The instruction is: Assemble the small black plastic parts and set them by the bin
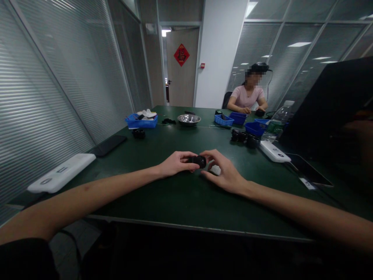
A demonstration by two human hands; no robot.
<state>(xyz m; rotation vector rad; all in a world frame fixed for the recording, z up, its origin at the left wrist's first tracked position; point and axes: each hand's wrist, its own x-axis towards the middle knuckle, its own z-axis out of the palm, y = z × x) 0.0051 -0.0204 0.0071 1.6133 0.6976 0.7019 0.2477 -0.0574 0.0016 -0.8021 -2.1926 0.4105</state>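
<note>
A small black cylinder with a round, glossy, lens-like end (pixel 200 161) is pinched in my left hand (pixel 177 163), thumb in front and fingers behind. Its round end points right, towards my right hand (pixel 224 173). That hand is curved around the end, with thumb and forefinger apart; the fingertips are at or very near the rim, and contact is unclear. A small white piece (pixel 215 170) shows between the right thumb and fingers. I cannot tell if it lies on the table or in the palm.
The green table (pixel 163 198) carries similar black parts (pixel 243 137) at right and one (pixel 138 133) at left. Further back are a metal bowl (pixel 189 119) and blue bins (pixel 142 122). A bottle (pixel 278 121) and white power bank (pixel 274 151) stand right. A person (pixel 247 97) sits opposite.
</note>
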